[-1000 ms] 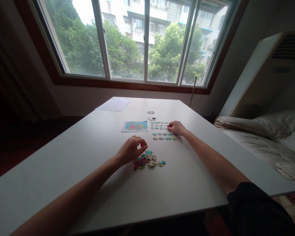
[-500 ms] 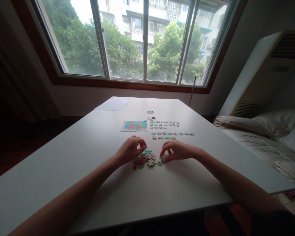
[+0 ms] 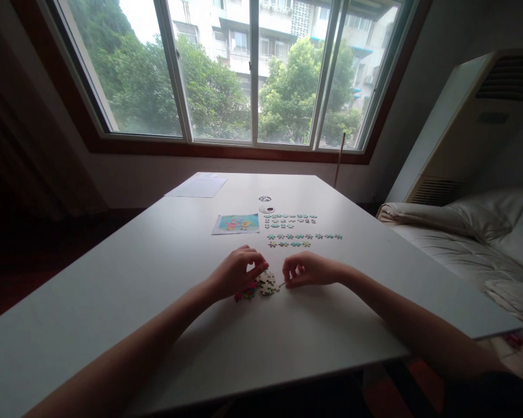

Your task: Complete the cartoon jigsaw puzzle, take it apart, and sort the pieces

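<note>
A small pile of jigsaw pieces [image 3: 268, 285] lies on the white table [image 3: 314, 337], some showing pale backs and others pink and green. Over the pile's left and far side hangs my left hand [image 3: 240, 270], its thumb and index finger closed together. Whether a piece sits in that pinch I cannot make out. To the right of the pile, my right hand [image 3: 307, 269] pinches one puzzle piece [image 3: 282, 284], seen nearly edge-on at the fingertips. Beyond my hands, more puzzle pieces [image 3: 299, 237] are laid out in several rows.
Left of the rows lies a colourful picture sheet [image 3: 236, 224]. Two small round items [image 3: 267, 209] lie behind it. White paper [image 3: 197, 186] rests at the table's far left corner. A pale sofa [image 3: 462, 232] stands to the right, below a window [image 3: 253, 75] at the back.
My right hand has closed its fingers on the teal piece beside the pile and tipped it on edge. My left hand has shifted right and slightly nearer, covering more of the pile.
</note>
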